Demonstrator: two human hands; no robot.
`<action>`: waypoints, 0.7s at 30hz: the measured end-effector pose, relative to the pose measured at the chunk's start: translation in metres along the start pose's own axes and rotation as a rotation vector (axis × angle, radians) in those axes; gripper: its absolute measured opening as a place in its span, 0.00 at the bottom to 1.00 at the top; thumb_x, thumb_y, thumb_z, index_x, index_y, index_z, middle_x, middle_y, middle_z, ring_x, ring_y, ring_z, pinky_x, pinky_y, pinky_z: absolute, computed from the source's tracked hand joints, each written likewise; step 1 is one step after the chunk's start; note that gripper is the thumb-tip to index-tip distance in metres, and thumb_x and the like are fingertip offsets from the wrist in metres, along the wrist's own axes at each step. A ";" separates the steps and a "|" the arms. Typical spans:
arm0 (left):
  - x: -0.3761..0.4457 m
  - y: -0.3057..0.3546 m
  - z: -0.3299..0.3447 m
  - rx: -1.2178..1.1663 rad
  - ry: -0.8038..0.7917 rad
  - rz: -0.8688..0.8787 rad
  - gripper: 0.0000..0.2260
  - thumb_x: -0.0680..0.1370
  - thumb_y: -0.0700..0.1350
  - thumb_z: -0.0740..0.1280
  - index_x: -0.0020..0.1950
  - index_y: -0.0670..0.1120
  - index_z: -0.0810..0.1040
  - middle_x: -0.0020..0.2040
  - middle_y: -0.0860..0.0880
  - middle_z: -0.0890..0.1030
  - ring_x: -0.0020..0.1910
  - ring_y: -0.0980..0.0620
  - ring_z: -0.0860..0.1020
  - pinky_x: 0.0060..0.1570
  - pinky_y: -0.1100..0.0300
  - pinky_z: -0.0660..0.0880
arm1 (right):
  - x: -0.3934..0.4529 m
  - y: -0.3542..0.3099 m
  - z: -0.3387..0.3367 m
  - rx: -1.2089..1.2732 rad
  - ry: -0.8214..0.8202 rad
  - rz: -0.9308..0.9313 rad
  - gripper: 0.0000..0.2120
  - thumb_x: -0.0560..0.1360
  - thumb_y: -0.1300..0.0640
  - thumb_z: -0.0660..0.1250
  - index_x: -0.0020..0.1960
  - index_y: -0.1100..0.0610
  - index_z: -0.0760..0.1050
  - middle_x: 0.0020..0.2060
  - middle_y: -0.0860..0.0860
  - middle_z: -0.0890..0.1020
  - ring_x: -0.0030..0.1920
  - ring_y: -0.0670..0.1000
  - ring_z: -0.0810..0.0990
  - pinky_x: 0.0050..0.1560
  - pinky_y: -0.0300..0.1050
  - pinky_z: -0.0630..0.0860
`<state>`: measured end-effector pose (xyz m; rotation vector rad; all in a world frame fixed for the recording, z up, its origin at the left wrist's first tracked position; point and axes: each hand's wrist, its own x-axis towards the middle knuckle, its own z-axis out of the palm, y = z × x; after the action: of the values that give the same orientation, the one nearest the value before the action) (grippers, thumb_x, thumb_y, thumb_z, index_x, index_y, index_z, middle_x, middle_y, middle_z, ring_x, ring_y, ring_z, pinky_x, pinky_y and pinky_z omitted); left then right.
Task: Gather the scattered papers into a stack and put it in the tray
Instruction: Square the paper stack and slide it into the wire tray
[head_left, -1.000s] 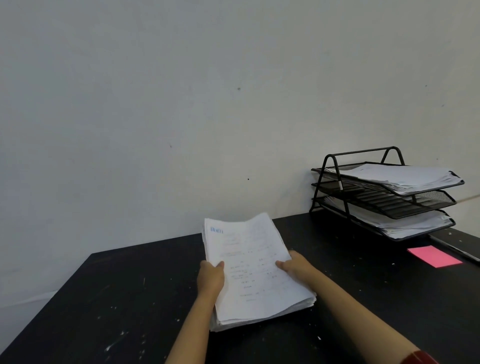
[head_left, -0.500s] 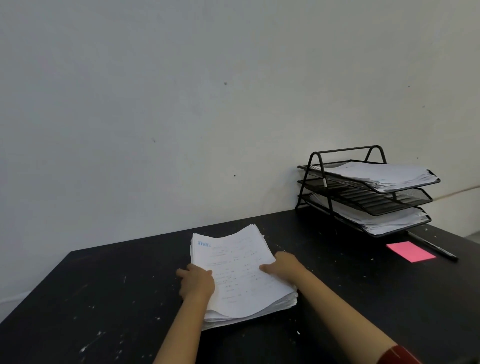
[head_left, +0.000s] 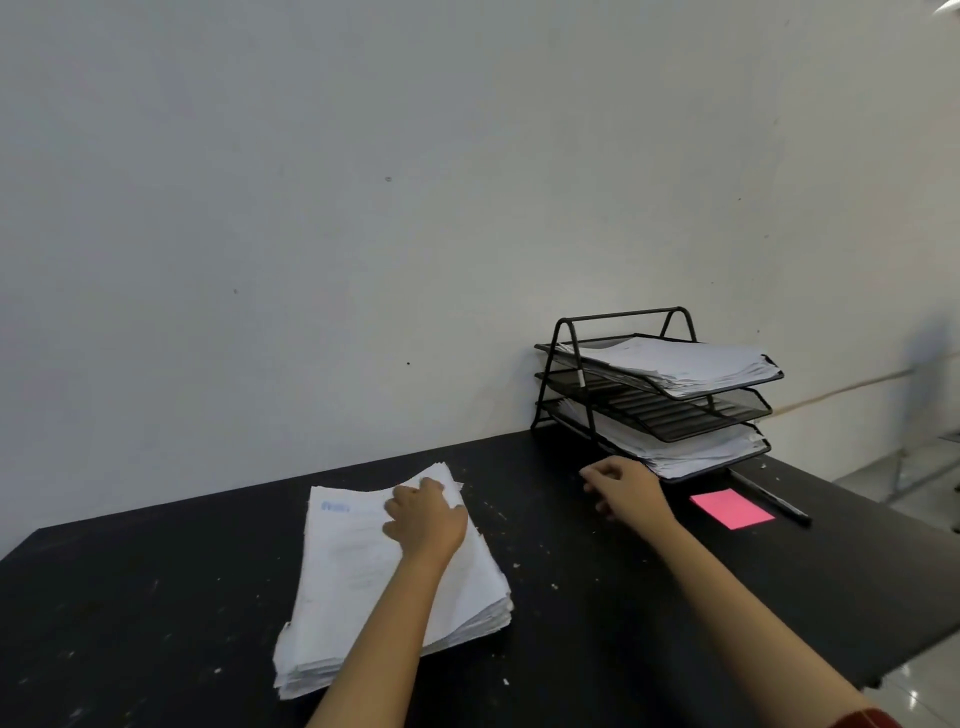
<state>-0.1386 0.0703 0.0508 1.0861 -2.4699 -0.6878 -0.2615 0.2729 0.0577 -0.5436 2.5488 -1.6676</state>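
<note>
A thick stack of white papers (head_left: 353, 571) lies on the black table (head_left: 571, 613), its far edge bowed upward. My left hand (head_left: 426, 519) lies on top of the stack near its far right corner, fingers curled over that far edge. My right hand (head_left: 626, 488) hovers above the table to the right of the stack, just in front of the tray's bottom tier, fingers loosely curled and holding nothing. The black three-tier mesh tray (head_left: 649, 405) stands at the back right against the wall. Its top and bottom tiers hold papers, and the middle tier shows bare mesh.
A pink sticky note (head_left: 731, 508) lies on the table just right of my right hand. A black pen (head_left: 769, 493) lies beyond it, in front of the tray. The table's right edge drops to a tiled floor. A plain wall backs the table.
My right hand has left the stack and moved right toward the tray. My left hand has slid from the stack's left side up to its far edge. The stack now lies flat.
</note>
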 end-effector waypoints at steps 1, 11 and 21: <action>-0.003 0.013 0.010 -0.114 -0.031 0.022 0.17 0.78 0.50 0.65 0.65 0.50 0.70 0.66 0.43 0.67 0.66 0.43 0.65 0.62 0.51 0.66 | 0.001 0.004 -0.012 0.032 0.032 0.013 0.05 0.78 0.55 0.64 0.50 0.54 0.78 0.42 0.52 0.82 0.35 0.49 0.79 0.34 0.40 0.76; -0.037 0.128 0.092 -0.880 -0.453 0.189 0.12 0.79 0.42 0.62 0.62 0.48 0.74 0.52 0.52 0.77 0.49 0.60 0.74 0.47 0.65 0.72 | 0.037 0.060 -0.098 0.227 0.128 0.184 0.16 0.81 0.52 0.59 0.51 0.63 0.79 0.38 0.54 0.81 0.30 0.51 0.73 0.30 0.40 0.69; -0.022 0.189 0.121 -0.954 -0.574 0.123 0.15 0.79 0.45 0.63 0.66 0.46 0.71 0.56 0.49 0.78 0.52 0.51 0.77 0.45 0.61 0.74 | 0.093 0.053 -0.105 0.384 0.119 0.325 0.20 0.80 0.46 0.60 0.46 0.63 0.76 0.40 0.57 0.81 0.33 0.54 0.75 0.34 0.42 0.71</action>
<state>-0.2950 0.2324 0.0553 0.3764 -2.0691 -2.0543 -0.3868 0.3551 0.0686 -0.0030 2.1455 -2.0282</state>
